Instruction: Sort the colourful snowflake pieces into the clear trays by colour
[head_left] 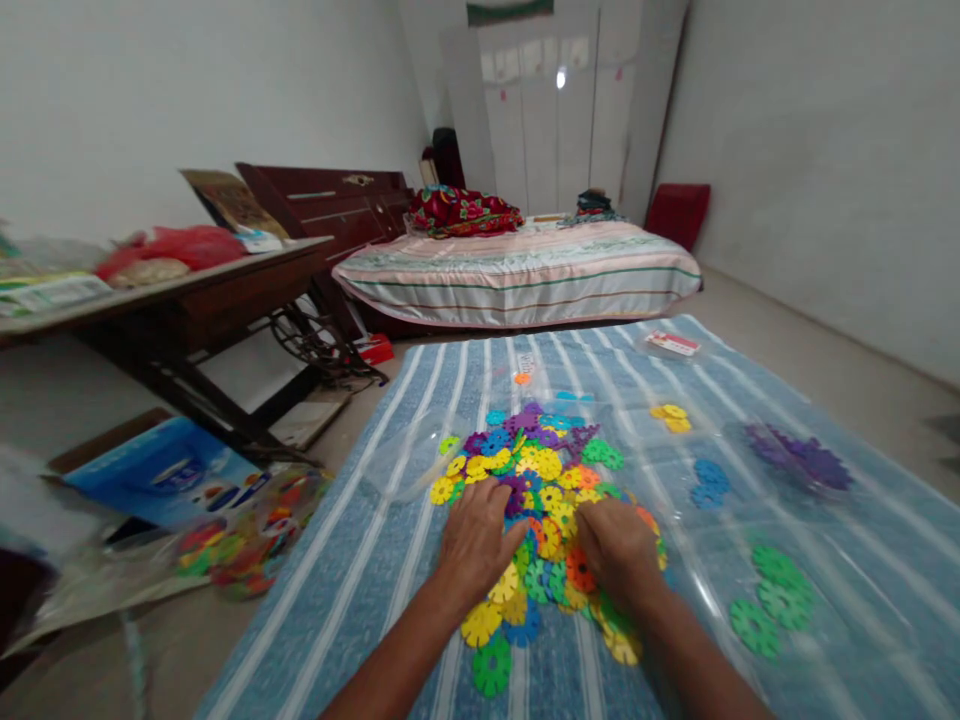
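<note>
A heap of notched plastic snowflake discs (pixel 550 464) in yellow, green, blue, purple and orange lies on a striped blue cloth (pixel 360 610). My left hand (pixel 480 535) rests on the heap's left side, its thumb apart from the fingers. On the right side, my right hand (pixel 619 545) is closed, knuckles up; whatever its fingers hold is hidden. Nearest me lies a green disc (pixel 492 666). To the right, sorted by colour, are purple discs (pixel 802 458), blue discs (pixel 709 484), green discs (pixel 780 598) and yellow discs (pixel 672 417), on or in clear plastic.
A clear plastic piece (pixel 409 460) lies left of the heap, and a red-and-white card packet (pixel 673 343) near the far edge. Beyond stands a bed (pixel 517 280). On the left are a sewing-machine table (pixel 217 280), a blue box (pixel 172 470) and a bag of colourful pieces (pixel 251 540).
</note>
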